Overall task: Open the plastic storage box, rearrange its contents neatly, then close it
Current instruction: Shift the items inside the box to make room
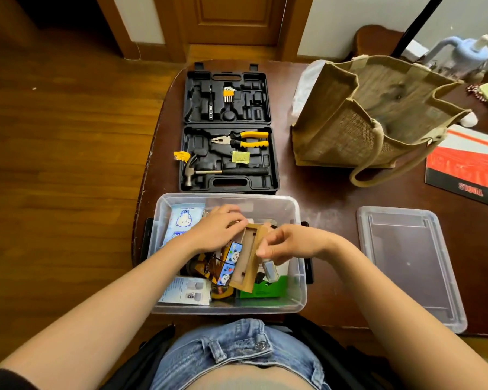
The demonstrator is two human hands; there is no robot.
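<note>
The clear plastic storage box (296, 212) stands open at the table's near edge, its lid (409, 266) lying flat to the right. Inside lie a brown cardboard box with a window (250, 260), a panda-print box (226, 263), a blue-white packet (182, 220), a leaflet (186, 292), a green box (265, 288) and a small bottle (269, 270). My left hand (217, 228) reaches into the box and holds the top end of the brown cardboard box. My right hand (286, 244) hovers over the box's right half, fingers curled in a pinch around the small bottle's top.
An open black tool case (227, 130) with pliers, a hammer and hex keys lies behind the box. A jute tote bag (372, 116) stands at the back right. A red and white booklet (468, 167) lies at the far right. Wooden floor lies to the left.
</note>
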